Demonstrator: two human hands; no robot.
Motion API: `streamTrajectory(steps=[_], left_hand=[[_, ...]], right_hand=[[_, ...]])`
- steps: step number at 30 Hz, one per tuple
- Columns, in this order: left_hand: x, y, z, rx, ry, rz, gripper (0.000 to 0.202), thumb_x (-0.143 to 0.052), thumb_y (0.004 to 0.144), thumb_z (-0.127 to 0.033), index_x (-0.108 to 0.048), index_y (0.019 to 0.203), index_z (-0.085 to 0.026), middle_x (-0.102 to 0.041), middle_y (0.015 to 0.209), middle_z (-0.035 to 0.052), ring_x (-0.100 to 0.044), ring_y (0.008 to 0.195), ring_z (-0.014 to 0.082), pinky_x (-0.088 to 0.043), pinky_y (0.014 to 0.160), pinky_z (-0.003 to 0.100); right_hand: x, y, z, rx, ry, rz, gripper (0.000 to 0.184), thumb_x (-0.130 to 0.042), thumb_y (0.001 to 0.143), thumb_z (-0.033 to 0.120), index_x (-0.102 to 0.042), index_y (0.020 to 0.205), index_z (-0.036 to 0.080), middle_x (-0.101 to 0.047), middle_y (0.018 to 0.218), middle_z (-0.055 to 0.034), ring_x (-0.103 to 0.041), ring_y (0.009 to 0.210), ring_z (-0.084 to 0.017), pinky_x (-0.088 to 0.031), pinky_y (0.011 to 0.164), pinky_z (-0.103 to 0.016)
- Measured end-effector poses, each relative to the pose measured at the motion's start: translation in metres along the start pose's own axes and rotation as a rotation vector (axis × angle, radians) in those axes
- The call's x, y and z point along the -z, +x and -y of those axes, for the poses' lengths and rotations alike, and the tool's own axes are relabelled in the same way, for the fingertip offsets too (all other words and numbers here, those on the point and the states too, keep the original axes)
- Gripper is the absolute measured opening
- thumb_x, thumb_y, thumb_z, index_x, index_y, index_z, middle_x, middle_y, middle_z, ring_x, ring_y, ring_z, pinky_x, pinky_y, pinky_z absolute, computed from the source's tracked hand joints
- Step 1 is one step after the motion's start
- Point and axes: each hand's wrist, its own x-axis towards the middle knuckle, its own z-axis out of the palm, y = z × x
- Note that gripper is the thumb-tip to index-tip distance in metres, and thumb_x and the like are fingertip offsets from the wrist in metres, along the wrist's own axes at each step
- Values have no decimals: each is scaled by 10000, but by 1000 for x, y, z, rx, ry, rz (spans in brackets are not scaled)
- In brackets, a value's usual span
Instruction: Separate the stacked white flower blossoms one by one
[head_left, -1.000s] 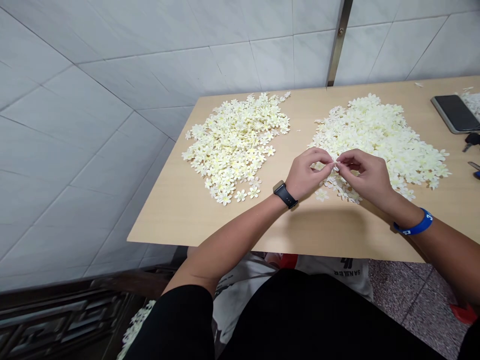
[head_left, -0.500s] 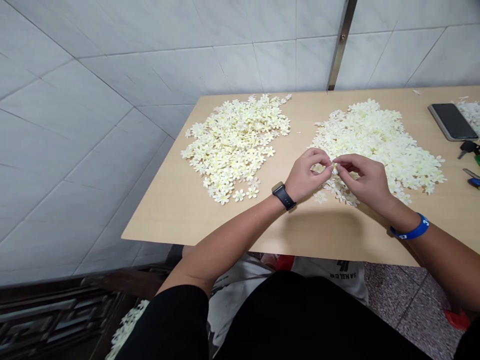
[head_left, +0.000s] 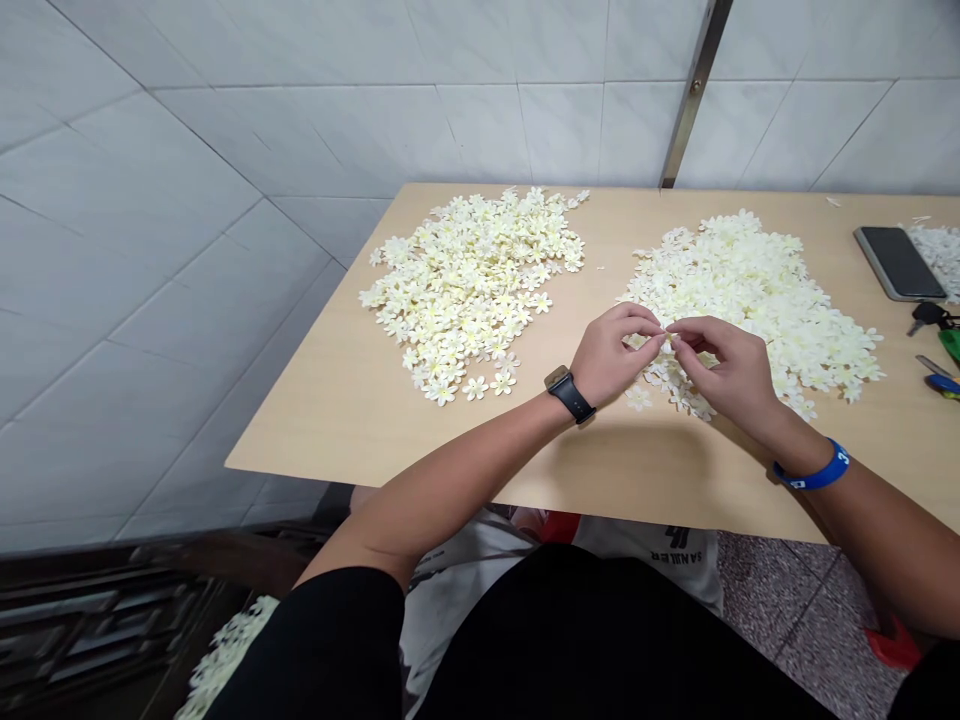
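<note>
One small pale flower (head_left: 667, 343) is sitting between the left hand (head_left: 609, 350) and the right hand (head_left: 729, 372), both apparently pinching it; its face is appearing more hidden than half a second ago, suggesting the handling is continuing. Behind, a flower pile (head_left: 750, 290) is lying on the bench (head_left: 330, 420).

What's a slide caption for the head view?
Left hand and right hand pinch a small whitish piece by one cream-white flower pile, a second pile alongside, on a tan table.
</note>
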Motion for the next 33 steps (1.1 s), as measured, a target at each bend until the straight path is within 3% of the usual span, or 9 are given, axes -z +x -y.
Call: streamTrajectory(steps=[5, 11, 15, 18, 24, 30, 33], left_hand=[[1, 2, 4, -4, -21, -19, 86, -710, 861, -204, -749, 792, -170, -703, 998, 67, -660, 942, 153, -499, 609, 202], [4, 5, 1, 0, -75, -29, 90, -721, 853, -209, -721, 768, -178, -705, 966, 53, -657, 920, 147, -545, 848, 289], [7, 7, -1, 13, -159, 1, 147, -705, 858, -243, -687, 735, -163, -709, 919, 61, -655, 913, 152, -542, 888, 305], [9, 8, -1, 36, -249, 30, 191, -712, 855, -295, -673, 738, -149, -693, 893, 64, -640, 881, 147, -548, 852, 302], [8, 9, -1, 187, -407, 57, 300, -735, 823, -426, -653, 799, -138, -646, 928, 58, -586, 788, 118, -545, 642, 241], [9, 10, -2, 236, -425, 20, 294, -715, 841, -429, -622, 840, -149, -601, 830, 16, -562, 754, 99, -561, 660, 231], [9, 10, -3, 199, -431, 77, 326, -722, 840, -456, -615, 824, -148, -586, 810, 12, -554, 738, 94, -549, 650, 225]], right_hand=[[1, 0, 0, -16, -34, -11, 170, -622, 903, 168, -738, 1012, 229, -751, 857, -26, -678, 685, -159, -568, 664, -308], [6, 3, 3, -9, -48, -41, 265, -562, 867, 100, -732, 1026, 228, -622, 736, 0, -545, 616, -145, -477, 622, -311], [8, 5, 4, 12, -28, -65, 260, -529, 836, 78, -736, 852, 235, -555, 674, 3, -504, 600, -149, -422, 593, -315], [9, 5, 3, -66, 17, -57, 246, -537, 849, 97, -726, 795, 244, -618, 719, -16, -537, 641, -164, -422, 604, -328], [12, 5, 4, -168, 82, -43, 181, -578, 889, 181, -740, 849, 252, -688, 796, -34, -589, 705, -191, -432, 606, -344], [13, 6, 6, -98, 7, -74, 130, -640, 904, 237, -715, 799, 248, -689, 763, -37, -602, 693, -198, -457, 646, -368], [12, 6, 7, -106, 31, -63, 119, -683, 899, 279, -723, 795, 240, -684, 748, -36, -585, 685, -190, -447, 640, -357]])
